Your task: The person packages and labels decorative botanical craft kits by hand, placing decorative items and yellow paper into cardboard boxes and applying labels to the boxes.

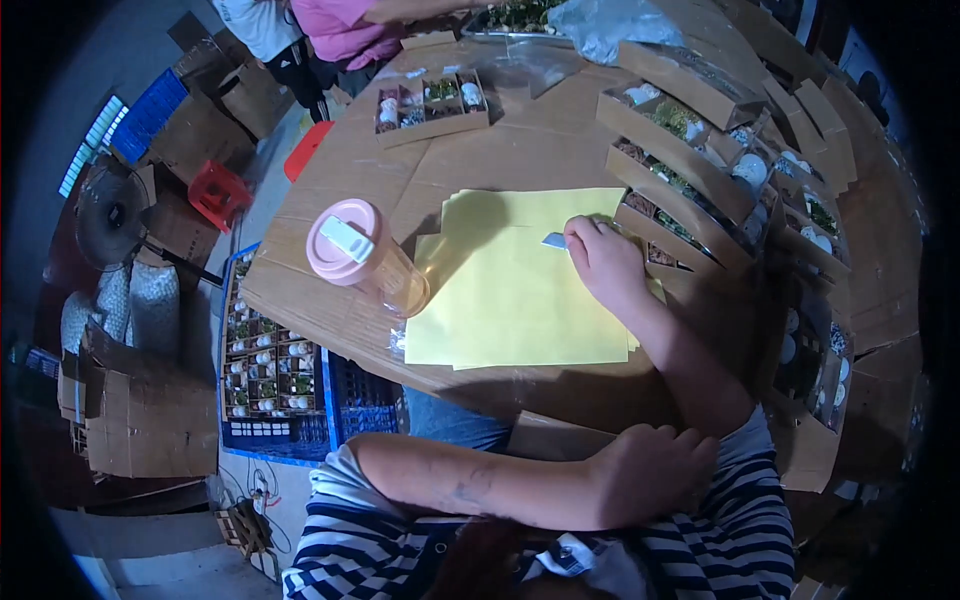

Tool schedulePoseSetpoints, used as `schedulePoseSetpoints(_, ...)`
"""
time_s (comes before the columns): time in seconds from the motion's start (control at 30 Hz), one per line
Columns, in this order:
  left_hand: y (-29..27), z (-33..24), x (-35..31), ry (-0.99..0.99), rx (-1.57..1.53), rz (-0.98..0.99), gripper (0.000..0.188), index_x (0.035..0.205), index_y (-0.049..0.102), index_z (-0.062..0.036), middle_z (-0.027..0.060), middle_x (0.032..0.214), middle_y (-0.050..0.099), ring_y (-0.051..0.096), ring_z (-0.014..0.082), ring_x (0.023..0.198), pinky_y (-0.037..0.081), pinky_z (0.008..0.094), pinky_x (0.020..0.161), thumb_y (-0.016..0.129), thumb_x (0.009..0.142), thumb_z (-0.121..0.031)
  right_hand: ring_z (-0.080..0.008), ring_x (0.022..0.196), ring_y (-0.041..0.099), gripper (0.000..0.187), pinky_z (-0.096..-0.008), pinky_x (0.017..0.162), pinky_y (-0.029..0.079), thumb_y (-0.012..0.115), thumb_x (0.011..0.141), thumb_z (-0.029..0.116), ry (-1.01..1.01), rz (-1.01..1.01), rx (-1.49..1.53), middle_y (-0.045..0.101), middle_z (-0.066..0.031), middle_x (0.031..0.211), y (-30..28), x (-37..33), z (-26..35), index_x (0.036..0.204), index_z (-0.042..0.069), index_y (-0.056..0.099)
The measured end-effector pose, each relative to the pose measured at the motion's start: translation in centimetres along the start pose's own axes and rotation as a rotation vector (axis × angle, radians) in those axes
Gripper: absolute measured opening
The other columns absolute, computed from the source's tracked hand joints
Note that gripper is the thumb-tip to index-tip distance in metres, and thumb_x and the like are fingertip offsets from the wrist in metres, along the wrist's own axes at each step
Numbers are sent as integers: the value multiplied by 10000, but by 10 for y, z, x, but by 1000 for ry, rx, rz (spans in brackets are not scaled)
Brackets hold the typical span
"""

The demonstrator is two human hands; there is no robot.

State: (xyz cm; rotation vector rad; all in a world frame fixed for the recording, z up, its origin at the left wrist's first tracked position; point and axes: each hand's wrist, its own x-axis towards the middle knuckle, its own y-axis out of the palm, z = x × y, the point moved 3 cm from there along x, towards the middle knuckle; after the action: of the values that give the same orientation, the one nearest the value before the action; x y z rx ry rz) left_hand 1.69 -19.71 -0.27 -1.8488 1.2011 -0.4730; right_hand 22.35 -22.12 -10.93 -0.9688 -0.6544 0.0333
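My right hand rests over the upper right of a stack of yellow paper sheets. Its fingers pinch a small flat bluish-white piece, too small to identify. Across my body lies my left forearm; my left hand is curled closed beside my right elbow, its palm side hidden. To the left of the sheets stands a clear tumbler with a pink lid, holding an amber drink.
Cardboard trays of moss, pebbles and white pieces crowd the table's right side. Another divided tray sits at the far left. A blue crate holds several filled boxes on the floor. Two people stand beyond the table.
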Motion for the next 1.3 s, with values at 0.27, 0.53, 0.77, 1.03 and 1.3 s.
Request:
schedulePoseSetpoints(0.27,-56,155,-51,-221,-392,-528,255,1100,688,-36,113,1038,700,674,263,958,541,362,849,727,909,-200,-281,638,615,274,-406,574,476,742,858,305,-95,-72,87,607,-55,665,-16,1,8,719,110,608)
schedulePoseSetpoints(0.53,-33,209,-77,-409,100,-763,383,1145,694,-45,129,1145,614,583,312,1070,501,389,920,814,795,-144,-248,664,613,287,-373,610,486,768,812,267,-194,-81,-41,598,-42,641,-13,0,18,650,103,596)
schedulePoseSetpoints(0.77,-31,208,-74,-384,124,-778,291,1070,714,-52,96,1062,633,577,308,1031,492,396,911,799,796,-96,-254,683,635,261,-394,609,493,739,853,289,-138,46,126,621,-59,662,-7,-2,15,705,99,638)
schedulePoseSetpoints(1.03,-32,216,-76,-405,-281,-794,143,978,591,-36,126,1099,618,582,273,1097,476,361,950,704,896,-63,-282,675,636,279,-410,610,497,724,865,315,-97,33,124,622,-70,665,-3,-2,13,711,97,642)
schedulePoseSetpoints(1.3,-3,191,-95,-357,-240,-836,747,1381,303,-6,210,1184,648,653,331,1105,522,404,951,805,843,-135,-252,705,654,243,-391,638,507,723,835,298,-227,105,81,641,-46,684,-4,-2,11,710,104,648)
